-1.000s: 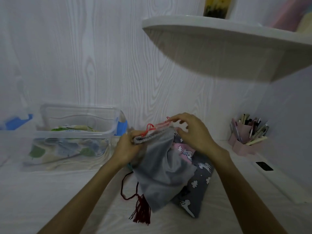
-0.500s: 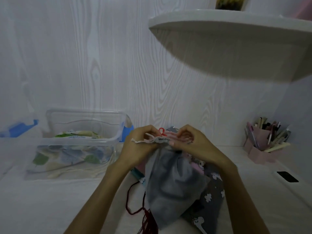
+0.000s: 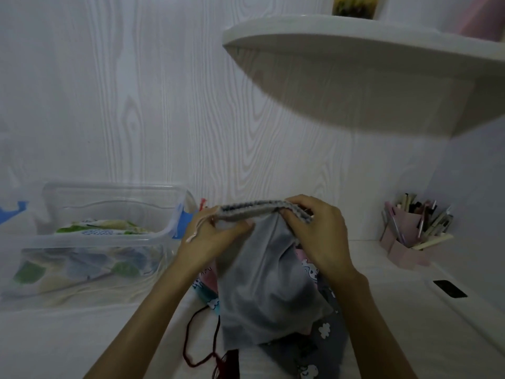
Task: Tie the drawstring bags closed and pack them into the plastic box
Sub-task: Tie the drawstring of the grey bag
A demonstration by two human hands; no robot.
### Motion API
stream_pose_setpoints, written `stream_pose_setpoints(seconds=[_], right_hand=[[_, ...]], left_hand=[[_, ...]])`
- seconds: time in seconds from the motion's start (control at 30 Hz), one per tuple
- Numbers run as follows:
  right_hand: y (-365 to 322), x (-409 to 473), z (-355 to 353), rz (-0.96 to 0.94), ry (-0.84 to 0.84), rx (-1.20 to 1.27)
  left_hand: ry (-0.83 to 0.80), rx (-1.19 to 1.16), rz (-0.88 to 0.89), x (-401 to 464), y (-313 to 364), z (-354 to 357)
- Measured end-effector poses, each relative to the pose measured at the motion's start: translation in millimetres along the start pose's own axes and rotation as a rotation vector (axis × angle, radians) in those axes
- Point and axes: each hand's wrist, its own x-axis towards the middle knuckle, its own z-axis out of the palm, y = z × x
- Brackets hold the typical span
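I hold a plain grey drawstring bag (image 3: 262, 291) up over the desk by its top hem. My left hand (image 3: 213, 236) pinches the hem's left end, where a pale cord hangs out. My right hand (image 3: 317, 236) grips the hem's right end. The hem is stretched flat between them. Under the bag lie other bags: a dark grey one with a cartoon print (image 3: 325, 348) and a pink one (image 3: 207, 274). A dark red cord with a tassel (image 3: 207, 354) trails on the desk. The clear plastic box (image 3: 109, 239) stands at the left, with a leaf-print bag (image 3: 82, 266) inside.
A curved white shelf (image 3: 355, 50) juts out overhead at the right. A pink pen holder (image 3: 410, 236) full of pens stands by the right wall. A black phone (image 3: 449, 288) lies on a ledge at the right. The box's blue-clipped lid (image 3: 11, 212) is at the far left.
My hands had drawn the hem together into a bunch; now they have moved apart and the hem is stretched out straight. The view has tilted slightly.
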Motion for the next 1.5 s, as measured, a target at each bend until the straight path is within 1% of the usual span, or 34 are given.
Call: stream_pose_setpoints(seconds=[0.07,0.17,0.27,0.3,0.37,0.4,0.43,0.5,0.6,0.63,0.7,0.77,0.83,0.9,0.97,1.03,1.1,1.17,1.2,1.23,1.27,1.37,1.4,1.43,1.5], right_hand=[[1,-1,-1,0.046,-0.122,-0.087],[11,1,-13,0.114,-0.253,-0.182],[21,4,-32,0.205,-0.360,-0.120],[22,4,-39,0.218,-0.368,-0.101],[25,6,-50,0.245,-0.313,-0.096],[26,7,-53,0.262,-0.270,-0.112],[26,7,-55,0.282,-0.247,-0.132],[24,8,-55,0.343,-0.268,-0.155],[18,10,-51,0.452,-0.321,-0.240],[15,10,-50,0.480,-0.356,-0.293],[11,10,-50,0.506,-0.448,-0.329],[10,11,-49,0.507,-0.496,-0.255],[7,11,-48,0.496,-0.509,-0.157],[4,10,-50,0.477,-0.538,-0.075],[3,10,-53,0.469,-0.598,0.014],[7,10,-54,0.507,-0.628,0.191],[17,12,-54,0.576,-0.547,0.425],[31,13,-54,0.643,-0.418,0.584],[38,14,-54,0.674,-0.364,0.659],[43,15,-54,0.706,-0.320,0.729],[48,15,-53,0.739,-0.285,0.792],[54,14,-45,0.812,-0.221,0.974],[53,15,-42,0.820,-0.199,1.019],[52,15,-39,0.820,-0.173,1.041],[49,16,-34,0.822,-0.121,1.055]], left_hand=[[-0.042,0.111,0.001,-1,2,2],[-0.064,0.182,0.009,-7,0,3],[-0.073,0.125,0.081,-12,-6,4],[-0.075,0.138,0.103,-11,-7,4],[-0.034,0.188,0.146,-10,-6,7],[-0.001,0.156,0.160,-9,-3,8],[0.038,0.070,0.157,-9,0,10],[0.092,-0.166,0.083,-9,5,13],[0.101,-0.478,-0.141,-6,13,13],[0.087,-0.517,-0.182,-7,13,12],[-0.002,-0.521,-0.223,-7,13,12],[-0.081,-0.564,-0.302,-8,14,13],[-0.111,-0.623,-0.382,-6,16,15],[-0.116,-0.560,-0.368,-6,16,17],[-0.108,-0.481,-0.313,-9,14,18],[-0.090,-0.366,-0.231,-9,7,17],[-0.030,-0.183,-0.088,-8,2,15],[0.087,0.069,0.093,-7,3,9],[0.145,0.134,0.147,-7,6,6],[0.184,0.110,0.148,-5,8,4],[0.183,-0.030,0.094,-4,11,3],[0.078,-0.652,-0.158,-3,19,9],[0.075,-0.783,-0.211,-4,18,13],[0.087,-0.854,-0.239,-5,18,16],[0.124,-0.899,-0.230,-9,17,20]])
